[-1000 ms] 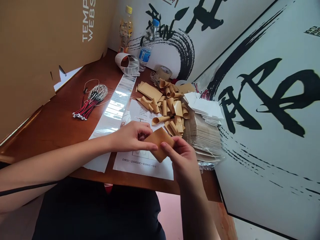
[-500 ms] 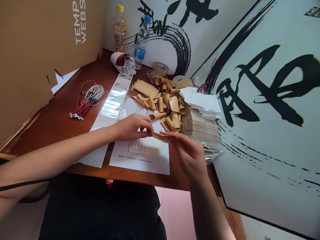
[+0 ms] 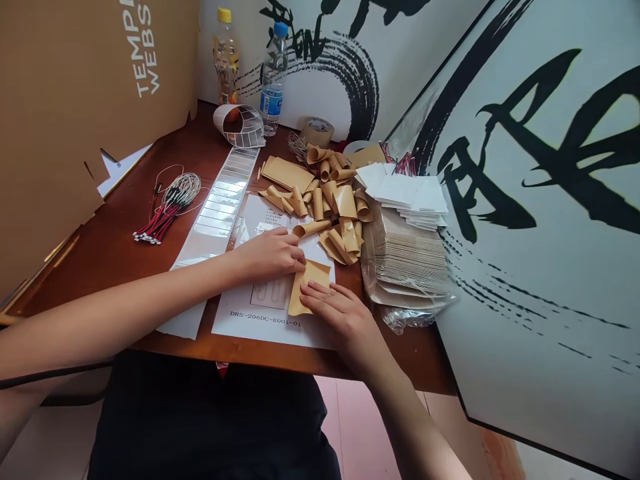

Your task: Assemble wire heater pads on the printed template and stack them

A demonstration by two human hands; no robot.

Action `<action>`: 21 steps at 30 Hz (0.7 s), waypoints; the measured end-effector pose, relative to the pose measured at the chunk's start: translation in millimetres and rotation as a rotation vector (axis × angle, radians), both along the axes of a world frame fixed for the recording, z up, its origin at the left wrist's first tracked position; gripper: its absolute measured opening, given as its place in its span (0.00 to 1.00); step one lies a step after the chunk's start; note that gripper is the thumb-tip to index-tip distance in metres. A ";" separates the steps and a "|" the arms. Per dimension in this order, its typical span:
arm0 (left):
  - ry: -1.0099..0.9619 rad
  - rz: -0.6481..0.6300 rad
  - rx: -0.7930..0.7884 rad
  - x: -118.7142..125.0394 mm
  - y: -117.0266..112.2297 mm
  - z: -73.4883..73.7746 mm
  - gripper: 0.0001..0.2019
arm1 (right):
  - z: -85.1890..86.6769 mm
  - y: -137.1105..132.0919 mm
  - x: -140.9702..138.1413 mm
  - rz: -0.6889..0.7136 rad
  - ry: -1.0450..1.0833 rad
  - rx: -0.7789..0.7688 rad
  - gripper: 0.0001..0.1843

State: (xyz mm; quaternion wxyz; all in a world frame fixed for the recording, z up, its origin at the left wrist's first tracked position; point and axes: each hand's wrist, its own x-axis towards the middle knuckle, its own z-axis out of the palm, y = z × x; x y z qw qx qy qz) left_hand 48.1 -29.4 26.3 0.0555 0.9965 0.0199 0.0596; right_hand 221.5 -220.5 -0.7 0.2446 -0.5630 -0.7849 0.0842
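Note:
A small piece of brown paper (image 3: 311,272) lies on the printed sheet (image 3: 240,325). My right hand (image 3: 345,320) rests flat over its lower right part, fingers stretched out and pressing it down. At the upper left corner of the paper are the curled fingers of my left hand (image 3: 280,257); they close on that corner, though the thumb is hidden. Just beyond my hands sits a heap of curled brown paper pieces (image 3: 333,200), beside a flat stack of brown paper (image 3: 287,173).
A bagged stack of cards (image 3: 407,250) with white cards (image 3: 403,193) on top stands to the right. Leftward are a label strip (image 3: 225,200) with its roll (image 3: 245,127) and a wire bundle (image 3: 167,210). Two bottles (image 3: 273,80) and a tape roll (image 3: 317,131) stand behind. A cardboard box (image 3: 90,100) borders the left.
The brown paper was held up edge-on between both hands and now lies down on the printed sheet. My right hand has lowered and flattened onto it. The view has shifted slightly.

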 end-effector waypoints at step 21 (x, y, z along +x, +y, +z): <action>-0.010 0.021 0.109 10.9 -61.3 -15.4 0.21 | 19.3 -42.6 -45.6 -0.182 0.075 0.182 0.13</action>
